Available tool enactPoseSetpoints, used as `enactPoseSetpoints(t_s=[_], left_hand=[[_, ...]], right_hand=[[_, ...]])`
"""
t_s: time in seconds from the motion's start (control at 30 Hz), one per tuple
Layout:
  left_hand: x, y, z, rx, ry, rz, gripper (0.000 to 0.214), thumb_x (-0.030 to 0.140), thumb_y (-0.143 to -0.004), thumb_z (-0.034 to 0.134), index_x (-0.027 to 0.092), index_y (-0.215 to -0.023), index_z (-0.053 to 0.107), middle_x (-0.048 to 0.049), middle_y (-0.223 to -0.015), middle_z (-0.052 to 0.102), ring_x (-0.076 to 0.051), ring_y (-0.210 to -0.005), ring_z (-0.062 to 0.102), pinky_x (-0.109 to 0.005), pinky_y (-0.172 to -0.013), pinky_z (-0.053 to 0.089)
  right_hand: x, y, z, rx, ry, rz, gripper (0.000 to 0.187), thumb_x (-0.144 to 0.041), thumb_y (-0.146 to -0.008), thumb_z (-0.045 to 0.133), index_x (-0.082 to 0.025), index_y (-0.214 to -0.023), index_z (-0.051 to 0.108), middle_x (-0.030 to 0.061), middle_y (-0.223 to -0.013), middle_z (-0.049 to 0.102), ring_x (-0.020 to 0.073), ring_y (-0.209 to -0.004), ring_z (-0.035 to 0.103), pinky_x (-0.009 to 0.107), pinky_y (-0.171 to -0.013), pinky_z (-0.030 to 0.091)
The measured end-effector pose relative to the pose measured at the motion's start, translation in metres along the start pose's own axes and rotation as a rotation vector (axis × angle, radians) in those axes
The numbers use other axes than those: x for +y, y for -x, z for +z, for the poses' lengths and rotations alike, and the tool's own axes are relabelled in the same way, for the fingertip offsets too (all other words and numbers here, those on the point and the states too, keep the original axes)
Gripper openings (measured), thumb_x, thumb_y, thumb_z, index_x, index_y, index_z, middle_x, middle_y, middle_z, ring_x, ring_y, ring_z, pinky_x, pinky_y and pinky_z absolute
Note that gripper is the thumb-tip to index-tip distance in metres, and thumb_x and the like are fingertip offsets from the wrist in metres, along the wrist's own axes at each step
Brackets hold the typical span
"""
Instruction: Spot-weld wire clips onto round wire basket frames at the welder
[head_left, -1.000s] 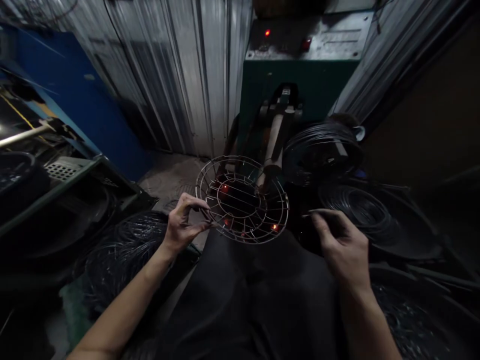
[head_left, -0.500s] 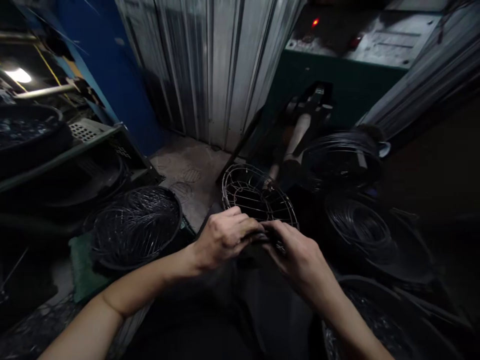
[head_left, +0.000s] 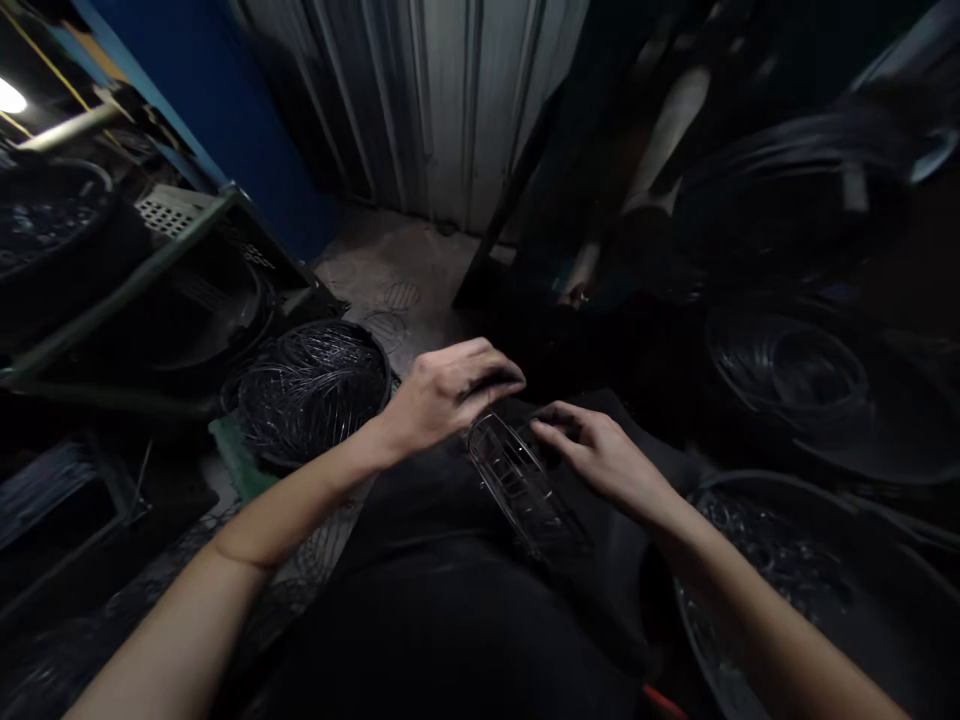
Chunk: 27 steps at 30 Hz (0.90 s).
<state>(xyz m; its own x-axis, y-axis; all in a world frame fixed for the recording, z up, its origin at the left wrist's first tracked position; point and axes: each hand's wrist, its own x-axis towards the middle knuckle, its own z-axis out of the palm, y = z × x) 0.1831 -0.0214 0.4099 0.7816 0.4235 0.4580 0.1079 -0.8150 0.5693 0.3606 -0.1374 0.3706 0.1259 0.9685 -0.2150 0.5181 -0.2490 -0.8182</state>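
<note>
A round wire grille (head_left: 517, 485) stands nearly on edge on my lap, over dark trousers. My left hand (head_left: 442, 395) curls over its upper rim, fingers closed on the wire. My right hand (head_left: 596, 455) lies against the grille's right side, fingers bent and pressed to it. The grille's lower part fades into the dark cloth.
A black tub of wire pieces (head_left: 311, 385) sits on the floor at my left, beside a metal rack (head_left: 135, 275). Coils of dark wire (head_left: 787, 365) lie at right, a large basin (head_left: 787, 580) nearer me. Corrugated sheet wall (head_left: 427, 100) and a blurred machine arm (head_left: 660, 140) stand ahead.
The grille came off the machine arm and down onto my lap, tipped on edge. My right hand joined the left on it. My view dropped and turned left.
</note>
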Motion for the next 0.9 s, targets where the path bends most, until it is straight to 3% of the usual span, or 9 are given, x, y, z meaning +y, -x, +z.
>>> enactPoseSetpoints(t_s=[0.17, 0.3, 0.43, 0.63, 0.9], left_hand=[[-0.018, 0.028, 0.027, -0.307, -0.094, 0.238, 0.018, 0.020, -0.088, 0.054, 0.016, -0.103, 0.062, -0.0061, -0.100, 0.066, -0.017, -0.091, 0.060, -0.031, -0.082, 0.049], [-0.024, 0.032, 0.044, -0.374, -0.188, 0.334, 0.024, 0.013, -0.090, 0.040, 0.015, -0.104, 0.060, -0.0073, -0.099, 0.065, -0.018, -0.091, 0.058, -0.030, -0.078, 0.048], [-0.021, 0.024, 0.048, -0.434, -0.210, 0.370, 0.021, 0.013, -0.091, 0.039, 0.014, -0.100, 0.058, -0.0065, -0.094, 0.063, -0.016, -0.085, 0.055, -0.028, -0.075, 0.047], [-0.007, 0.018, 0.057, -0.411, -0.273, 0.386, 0.026, 0.031, -0.094, 0.039, 0.011, -0.095, 0.055, -0.0079, -0.084, 0.057, -0.017, -0.076, 0.049, -0.030, -0.070, 0.045], [0.005, 0.031, 0.069, -0.350, -0.366, 0.379, 0.022, 0.028, -0.092, 0.041, 0.013, -0.092, 0.056, -0.0055, -0.077, 0.055, -0.017, -0.071, 0.050, -0.031, -0.063, 0.042]], right_hand=[[0.010, 0.004, 0.006, 0.033, -0.008, 0.051, 0.022, -0.037, -0.083, 0.052, -0.021, -0.085, 0.067, 0.0030, -0.079, 0.071, 0.0187, -0.072, 0.064, 0.029, -0.065, 0.046], [0.003, 0.005, 0.001, -0.011, 0.004, 0.099, 0.021, -0.033, -0.085, 0.050, -0.021, -0.090, 0.066, 0.0027, -0.089, 0.071, 0.0177, -0.081, 0.064, 0.028, -0.073, 0.045], [0.003, 0.007, 0.002, -0.010, 0.034, 0.145, 0.022, -0.031, -0.086, 0.049, -0.020, -0.094, 0.066, 0.0024, -0.089, 0.070, 0.0167, -0.082, 0.063, 0.027, -0.074, 0.044], [0.005, 0.016, 0.009, 0.059, 0.046, 0.110, 0.021, -0.024, -0.087, 0.047, -0.021, -0.094, 0.066, 0.0027, -0.094, 0.071, 0.0160, -0.086, 0.064, 0.026, -0.077, 0.044], [0.002, 0.024, 0.011, 0.045, 0.036, 0.138, 0.019, -0.020, -0.087, 0.047, -0.020, -0.093, 0.066, 0.0019, -0.093, 0.070, 0.0153, -0.086, 0.064, 0.026, -0.076, 0.044]])
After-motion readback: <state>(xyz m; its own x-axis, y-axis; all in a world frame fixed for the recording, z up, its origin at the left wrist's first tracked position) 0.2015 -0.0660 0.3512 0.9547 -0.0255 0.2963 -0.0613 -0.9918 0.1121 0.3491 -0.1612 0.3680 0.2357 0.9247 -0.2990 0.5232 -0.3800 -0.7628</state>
